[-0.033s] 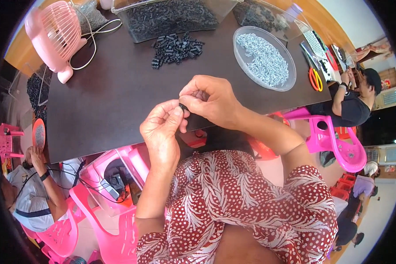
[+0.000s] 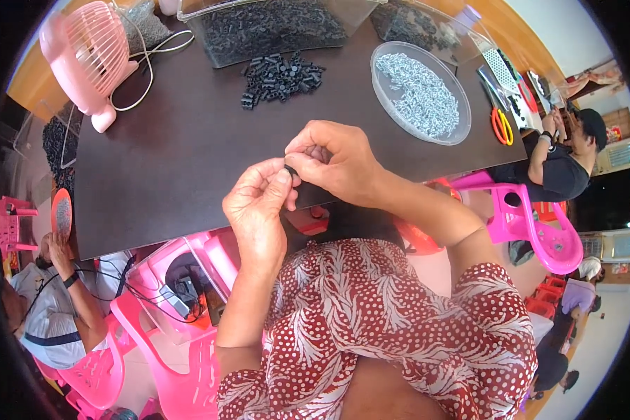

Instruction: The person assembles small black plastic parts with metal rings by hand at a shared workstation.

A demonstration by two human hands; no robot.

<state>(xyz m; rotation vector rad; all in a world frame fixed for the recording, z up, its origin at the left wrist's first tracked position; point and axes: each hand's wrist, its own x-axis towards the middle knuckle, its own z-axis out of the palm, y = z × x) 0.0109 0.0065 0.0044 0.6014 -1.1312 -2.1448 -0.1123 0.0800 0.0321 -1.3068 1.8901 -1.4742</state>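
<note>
Over the table's near edge, my two hands meet at a small black plastic piece (image 2: 291,169). My left hand (image 2: 257,203) is closed and pinches it between thumb and forefinger. From the right, my right hand (image 2: 343,162) has its thumb and bent fingers pressed against the same piece. Most of the piece is covered by fingertips, so its full shape is hidden. Farther back lies a loose pile of short black plastic parts (image 2: 280,78). To the right, a round clear tray (image 2: 462,134) holds many small silvery metal pieces (image 2: 418,96).
A clear bin (image 2: 213,49) full of black parts stands behind the pile, with another clear bin (image 2: 392,24) beside it. A pink fan (image 2: 87,59) is at back left, its white cord trailing. Orange-handled scissors (image 2: 500,127) lie far right. Co-workers sit on both sides.
</note>
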